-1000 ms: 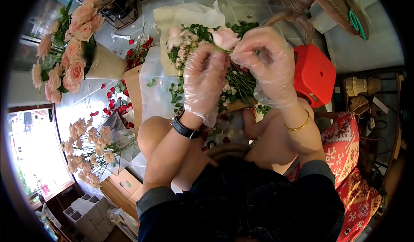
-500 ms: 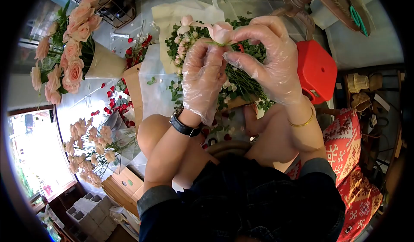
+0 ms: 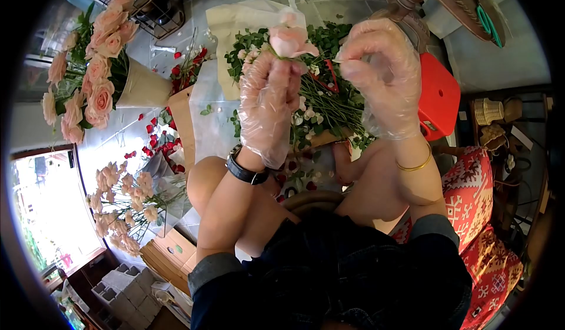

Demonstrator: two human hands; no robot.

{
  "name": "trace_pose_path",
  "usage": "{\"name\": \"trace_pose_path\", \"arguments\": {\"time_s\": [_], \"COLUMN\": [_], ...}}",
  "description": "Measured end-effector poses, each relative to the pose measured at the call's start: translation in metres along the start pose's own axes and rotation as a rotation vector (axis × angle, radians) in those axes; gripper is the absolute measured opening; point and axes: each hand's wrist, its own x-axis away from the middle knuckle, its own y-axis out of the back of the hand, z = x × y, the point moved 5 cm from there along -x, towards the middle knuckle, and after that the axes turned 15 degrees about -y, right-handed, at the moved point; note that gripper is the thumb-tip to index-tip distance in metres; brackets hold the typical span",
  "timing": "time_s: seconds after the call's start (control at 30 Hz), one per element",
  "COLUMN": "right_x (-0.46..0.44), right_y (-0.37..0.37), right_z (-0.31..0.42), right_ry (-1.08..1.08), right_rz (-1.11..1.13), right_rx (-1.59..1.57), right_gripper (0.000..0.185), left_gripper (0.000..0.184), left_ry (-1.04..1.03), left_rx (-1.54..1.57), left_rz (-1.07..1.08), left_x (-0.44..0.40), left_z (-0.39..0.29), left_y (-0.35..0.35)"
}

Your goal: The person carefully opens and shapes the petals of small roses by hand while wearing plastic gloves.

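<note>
My left hand [image 3: 268, 100], in a clear plastic glove, is closed around a pale pink rose [image 3: 288, 40] just under its bloom. One outer petal sticks out to the right. To the right of the flower, and apart from it, is my gloved right hand [image 3: 385, 77]. Its thumb and forefinger are curled together in a pinch; whether a petal is between them cannot be made out. Beneath both hands lies a heap of green-leaved stems [image 3: 335, 103] with small pale blooms. A red-handled tool [image 3: 331, 83] lies partly hidden among the stems.
Pink roses [image 3: 100, 95] stand in a pale bucket [image 3: 144, 86] on the left, with more peach roses [image 3: 123, 200] below. Red petals [image 3: 156, 139] litter the floor. A red stool [image 3: 440, 97] and a patterned red cloth [image 3: 471, 212] are on the right.
My right hand has drawn away from the rose to the right. My left hand has shifted slightly left and tilted the bloom, and one petal now hangs outward.
</note>
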Motion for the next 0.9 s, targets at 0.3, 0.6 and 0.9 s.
{"name": "trace_pose_path", "arguments": {"time_s": [0.3,0.6,0.9], "right_x": [-0.001,0.006,-0.001], "right_y": [-0.013,-0.014,0.002], "right_z": [0.012,0.006,-0.007], "right_ry": [0.095,0.154,-0.197], "right_rz": [-0.002,0.090,0.439], "right_rx": [0.283,0.228,-0.691], "right_gripper": [0.019,0.020,0.008], "left_gripper": [0.019,0.018,0.014], "left_ry": [-0.072,-0.126,-0.055], "left_rx": [-0.060,0.084,0.147], "left_rz": [0.061,0.197,0.227], "left_x": [0.001,0.010,0.013], "left_z": [0.003,0.007,0.001], "left_y": [-0.004,-0.007,0.006]}}
